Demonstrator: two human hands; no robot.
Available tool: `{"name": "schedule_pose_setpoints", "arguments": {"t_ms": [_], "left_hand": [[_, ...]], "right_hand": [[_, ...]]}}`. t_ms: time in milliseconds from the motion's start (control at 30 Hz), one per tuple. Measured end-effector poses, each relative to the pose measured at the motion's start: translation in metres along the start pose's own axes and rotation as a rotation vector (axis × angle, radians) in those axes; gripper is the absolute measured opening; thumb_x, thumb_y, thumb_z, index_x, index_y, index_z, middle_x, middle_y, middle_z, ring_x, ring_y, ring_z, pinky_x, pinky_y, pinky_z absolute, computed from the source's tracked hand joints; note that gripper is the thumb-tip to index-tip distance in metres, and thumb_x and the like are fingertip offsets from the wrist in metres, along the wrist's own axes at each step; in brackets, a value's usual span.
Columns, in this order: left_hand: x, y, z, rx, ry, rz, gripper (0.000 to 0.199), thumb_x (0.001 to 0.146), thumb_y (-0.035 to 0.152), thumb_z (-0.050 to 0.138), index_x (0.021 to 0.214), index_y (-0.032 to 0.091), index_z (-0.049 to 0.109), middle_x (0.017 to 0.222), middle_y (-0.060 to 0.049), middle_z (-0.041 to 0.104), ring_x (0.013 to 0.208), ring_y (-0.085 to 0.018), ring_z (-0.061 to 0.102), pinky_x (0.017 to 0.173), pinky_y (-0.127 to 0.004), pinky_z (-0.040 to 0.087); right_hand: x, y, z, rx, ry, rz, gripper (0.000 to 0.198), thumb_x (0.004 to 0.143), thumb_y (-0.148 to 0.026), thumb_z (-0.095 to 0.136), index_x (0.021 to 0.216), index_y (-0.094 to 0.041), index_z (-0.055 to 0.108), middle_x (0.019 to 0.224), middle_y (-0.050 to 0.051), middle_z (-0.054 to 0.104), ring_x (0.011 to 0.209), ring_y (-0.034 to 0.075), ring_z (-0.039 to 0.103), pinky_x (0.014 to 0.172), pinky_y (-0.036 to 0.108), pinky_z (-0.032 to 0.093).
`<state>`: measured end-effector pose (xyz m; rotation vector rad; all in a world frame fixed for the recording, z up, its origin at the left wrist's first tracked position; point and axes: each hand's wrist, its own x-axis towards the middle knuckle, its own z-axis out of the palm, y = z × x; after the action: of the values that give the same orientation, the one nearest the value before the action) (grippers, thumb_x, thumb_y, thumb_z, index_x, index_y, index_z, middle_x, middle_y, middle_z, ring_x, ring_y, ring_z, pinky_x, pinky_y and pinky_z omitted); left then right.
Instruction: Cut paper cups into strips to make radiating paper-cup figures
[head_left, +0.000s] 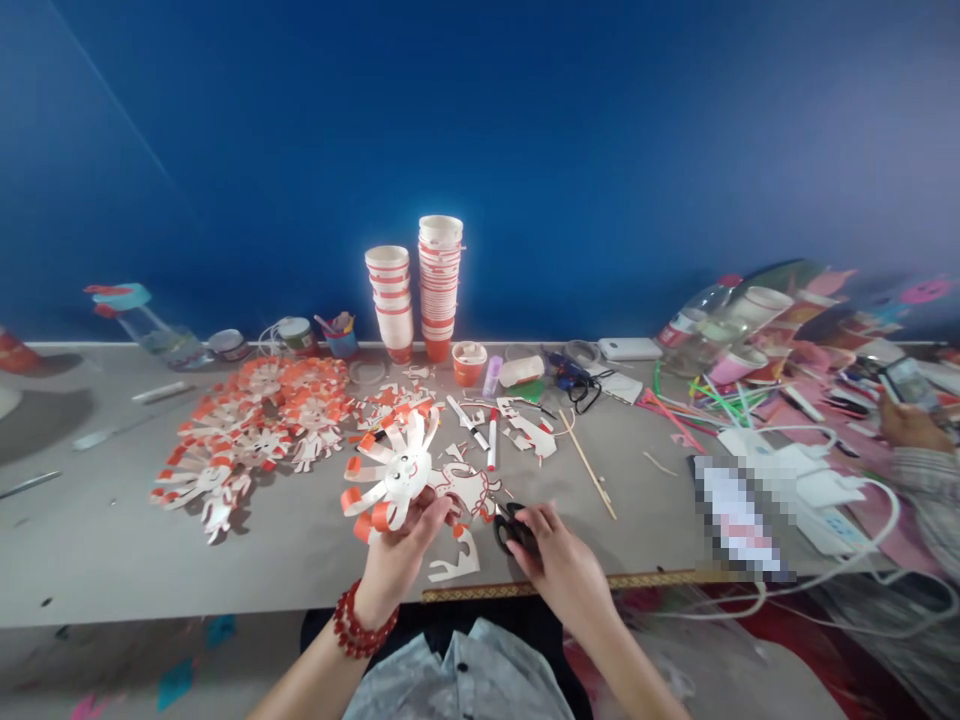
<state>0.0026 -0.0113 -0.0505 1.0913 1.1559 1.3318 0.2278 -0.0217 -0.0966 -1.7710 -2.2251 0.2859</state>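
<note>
In the head view my left hand (409,555) is closed on a paper-cup cutout (407,470), a round white face with drawn eyes and smile and curled strips tipped in orange. My right hand (562,560) has its thumb and fingers around the black handles of a pair of scissors (510,530) just above the table. Between the hands lies a white paper piece (466,487) with red drawn lines. A white paper scrap (457,560) rests close to the table's front edge.
Many finished cutouts (277,400) are heaped at left. Two paper-cup stacks (439,290) stand by the wall. Markers (492,440), a wooden stick (589,465) and a glue gun (570,370) lie nearby. At right are a power strip (795,500), cables and another person's hand (911,420) holding a phone.
</note>
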Motion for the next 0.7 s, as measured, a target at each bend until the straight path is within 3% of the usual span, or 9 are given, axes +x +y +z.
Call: {"name": "schedule_pose_setpoints", "arguments": {"t_ms": [200,300,400,500,567,700], "left_hand": [[0.001,0.005,-0.001,0.007,-0.019,-0.005,0.018,0.083,0.033,0.063,0.074,0.018,0.059,0.076,-0.004,0.069,0.075,-0.02,0.067,0.076,-0.033,0.055],[0.002,0.004,-0.003,-0.079,-0.007,0.031,0.015,0.083,0.03,0.064,0.076,0.018,0.058,0.073,-0.002,0.066,0.077,-0.02,0.067,0.076,-0.033,0.054],[0.003,0.005,-0.004,-0.107,-0.01,0.043,0.015,0.085,0.029,0.063,0.076,0.019,0.057,0.073,-0.001,0.065,0.079,-0.02,0.067,0.078,-0.033,0.053],[0.003,0.006,-0.004,-0.088,-0.014,0.03,0.017,0.086,0.031,0.063,0.076,0.019,0.057,0.072,-0.002,0.066,0.079,-0.021,0.067,0.082,-0.035,0.052],[0.003,0.005,-0.002,-0.055,0.017,0.024,0.019,0.085,0.034,0.063,0.075,0.018,0.059,0.074,-0.003,0.068,0.079,-0.021,0.067,0.086,-0.036,0.051],[0.005,-0.002,0.003,0.056,0.162,0.055,0.025,0.08,0.041,0.067,0.073,0.017,0.065,0.08,-0.006,0.071,0.082,-0.022,0.068,0.086,-0.034,0.052]], "right_hand": [[0.008,0.009,-0.011,0.037,-0.027,0.129,0.008,0.081,-0.022,0.054,0.087,-0.02,0.059,0.088,0.007,0.067,0.069,0.022,0.065,0.059,0.027,0.042],[0.013,0.021,-0.018,0.396,-0.07,0.226,0.015,0.081,-0.035,0.055,0.084,-0.02,0.058,0.077,0.005,0.066,0.059,0.019,0.058,0.054,0.027,0.041],[0.01,0.023,-0.025,1.022,-0.123,0.305,0.029,0.081,-0.048,0.058,0.087,-0.02,0.057,0.078,0.004,0.063,0.054,0.015,0.052,0.051,0.027,0.043],[-0.002,0.008,-0.03,1.482,-0.079,0.273,0.041,0.071,-0.053,0.074,0.093,-0.021,0.059,0.084,0.004,0.06,0.06,0.015,0.054,0.057,0.029,0.047],[-0.013,-0.009,-0.03,1.592,-0.142,0.2,0.045,0.069,-0.057,0.075,0.091,-0.02,0.062,0.082,0.004,0.059,0.056,0.013,0.051,0.053,0.027,0.044],[-0.026,-0.037,-0.017,1.549,-0.266,0.115,0.043,0.073,-0.057,0.074,0.09,-0.019,0.061,0.075,0.004,0.06,0.055,0.011,0.049,0.049,0.022,0.037]]}}
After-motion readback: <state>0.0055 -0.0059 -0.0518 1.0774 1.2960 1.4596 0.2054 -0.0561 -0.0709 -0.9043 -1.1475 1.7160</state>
